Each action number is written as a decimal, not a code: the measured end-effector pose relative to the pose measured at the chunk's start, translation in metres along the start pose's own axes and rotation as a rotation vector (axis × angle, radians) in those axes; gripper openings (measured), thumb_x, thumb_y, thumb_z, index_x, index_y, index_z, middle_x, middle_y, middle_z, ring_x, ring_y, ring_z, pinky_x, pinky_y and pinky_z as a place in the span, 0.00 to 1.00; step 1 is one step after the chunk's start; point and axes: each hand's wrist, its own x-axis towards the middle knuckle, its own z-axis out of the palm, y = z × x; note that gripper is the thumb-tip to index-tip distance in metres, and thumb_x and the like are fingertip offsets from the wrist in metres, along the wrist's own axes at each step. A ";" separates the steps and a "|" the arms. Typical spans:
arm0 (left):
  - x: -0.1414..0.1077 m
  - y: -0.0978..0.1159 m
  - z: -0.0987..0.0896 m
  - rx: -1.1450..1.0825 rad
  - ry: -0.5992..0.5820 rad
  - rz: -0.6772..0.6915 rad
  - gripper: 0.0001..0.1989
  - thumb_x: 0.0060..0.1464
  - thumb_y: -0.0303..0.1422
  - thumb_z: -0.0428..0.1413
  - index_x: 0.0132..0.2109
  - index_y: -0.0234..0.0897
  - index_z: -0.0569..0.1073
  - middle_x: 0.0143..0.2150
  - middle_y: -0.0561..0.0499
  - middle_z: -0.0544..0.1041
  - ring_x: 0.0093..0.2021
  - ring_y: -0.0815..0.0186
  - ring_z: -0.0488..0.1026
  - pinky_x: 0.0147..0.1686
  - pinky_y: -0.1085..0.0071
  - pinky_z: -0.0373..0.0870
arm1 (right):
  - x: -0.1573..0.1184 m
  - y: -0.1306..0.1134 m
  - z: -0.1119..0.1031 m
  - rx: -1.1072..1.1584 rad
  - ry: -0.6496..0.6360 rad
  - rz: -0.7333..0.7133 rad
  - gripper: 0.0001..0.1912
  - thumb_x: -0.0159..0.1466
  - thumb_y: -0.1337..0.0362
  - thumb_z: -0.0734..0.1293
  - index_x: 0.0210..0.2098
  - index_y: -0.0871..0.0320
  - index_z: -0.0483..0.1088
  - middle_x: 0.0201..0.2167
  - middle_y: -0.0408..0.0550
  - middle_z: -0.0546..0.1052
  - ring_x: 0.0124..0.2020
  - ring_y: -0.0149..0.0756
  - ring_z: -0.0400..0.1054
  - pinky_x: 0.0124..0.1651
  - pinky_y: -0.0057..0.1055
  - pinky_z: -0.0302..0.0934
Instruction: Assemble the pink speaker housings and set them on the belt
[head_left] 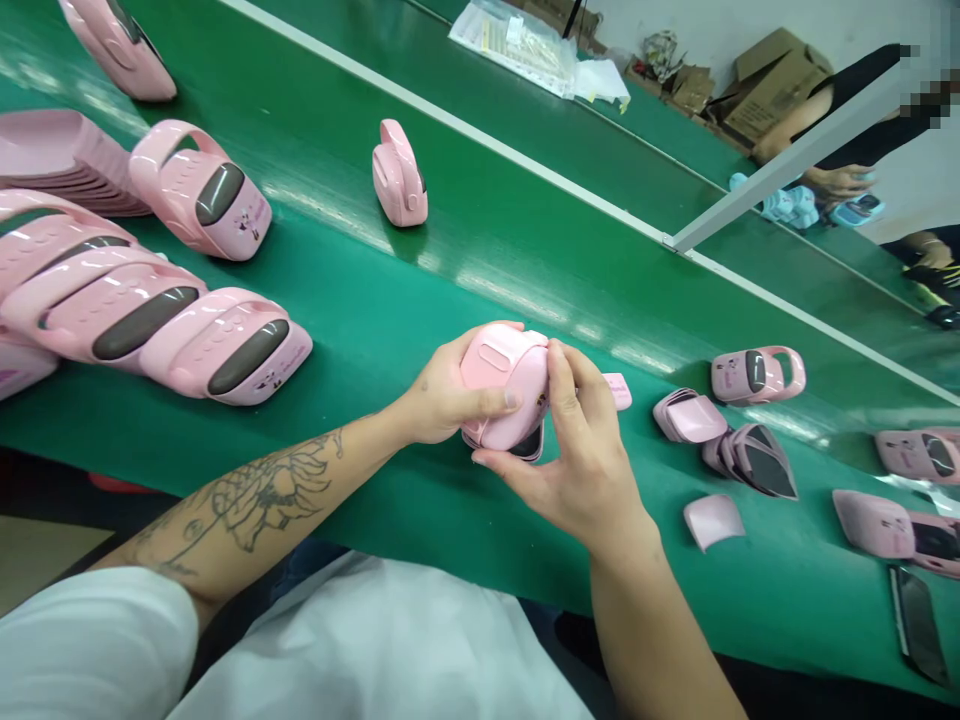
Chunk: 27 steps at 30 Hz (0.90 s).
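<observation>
Two hands (left hand (446, 395), right hand (589, 450)) grip one pink case (514, 362) mid-frame, likely unfinished; pink units (199, 345) at left look assembled, panels (688, 415) at right lie loose.

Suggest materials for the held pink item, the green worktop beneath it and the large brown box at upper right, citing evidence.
Pink item: probably moulded plastic, smooth with soft highlights. Green worktop: perhaps a rubber or vinyl covering, judging by its even, low sheen. Brown box: likely cardboard, matte, with folded flaps.
</observation>
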 end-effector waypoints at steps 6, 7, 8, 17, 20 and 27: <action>-0.002 0.002 0.000 0.070 0.020 0.018 0.51 0.47 0.50 0.78 0.72 0.36 0.71 0.66 0.36 0.80 0.61 0.47 0.81 0.58 0.56 0.81 | -0.001 -0.005 -0.002 -0.071 0.017 0.000 0.61 0.65 0.41 0.77 0.84 0.61 0.48 0.70 0.66 0.67 0.73 0.51 0.66 0.72 0.52 0.72; -0.003 0.002 0.000 0.081 0.030 0.018 0.51 0.47 0.50 0.78 0.72 0.36 0.72 0.65 0.36 0.80 0.61 0.47 0.81 0.57 0.56 0.81 | -0.001 -0.005 -0.003 -0.080 0.021 -0.003 0.61 0.65 0.41 0.77 0.83 0.62 0.49 0.70 0.67 0.68 0.72 0.51 0.66 0.71 0.52 0.72; -0.003 0.003 0.000 0.089 0.036 0.017 0.51 0.47 0.51 0.78 0.72 0.35 0.72 0.64 0.36 0.81 0.60 0.47 0.81 0.57 0.57 0.81 | -0.001 -0.005 -0.003 -0.085 0.024 -0.008 0.60 0.65 0.42 0.77 0.83 0.63 0.50 0.69 0.67 0.68 0.72 0.51 0.66 0.71 0.52 0.73; -0.004 0.004 0.004 0.087 0.020 -0.005 0.52 0.48 0.54 0.76 0.73 0.33 0.70 0.66 0.34 0.80 0.61 0.45 0.81 0.55 0.57 0.82 | -0.001 -0.003 -0.003 -0.039 0.002 -0.020 0.64 0.64 0.39 0.78 0.84 0.63 0.47 0.70 0.67 0.66 0.74 0.50 0.64 0.74 0.52 0.71; -0.005 0.004 0.004 0.085 0.000 0.031 0.50 0.49 0.52 0.76 0.72 0.34 0.71 0.66 0.35 0.80 0.60 0.47 0.82 0.55 0.58 0.82 | -0.003 -0.002 -0.003 -0.028 -0.007 -0.019 0.65 0.64 0.39 0.78 0.85 0.62 0.45 0.71 0.67 0.65 0.74 0.51 0.64 0.74 0.52 0.71; -0.008 0.005 0.004 0.152 0.030 0.056 0.49 0.49 0.52 0.76 0.71 0.36 0.72 0.65 0.37 0.81 0.59 0.47 0.82 0.55 0.58 0.81 | -0.002 -0.007 -0.007 -0.027 -0.037 -0.013 0.64 0.65 0.42 0.77 0.85 0.62 0.43 0.71 0.68 0.65 0.76 0.51 0.63 0.75 0.52 0.71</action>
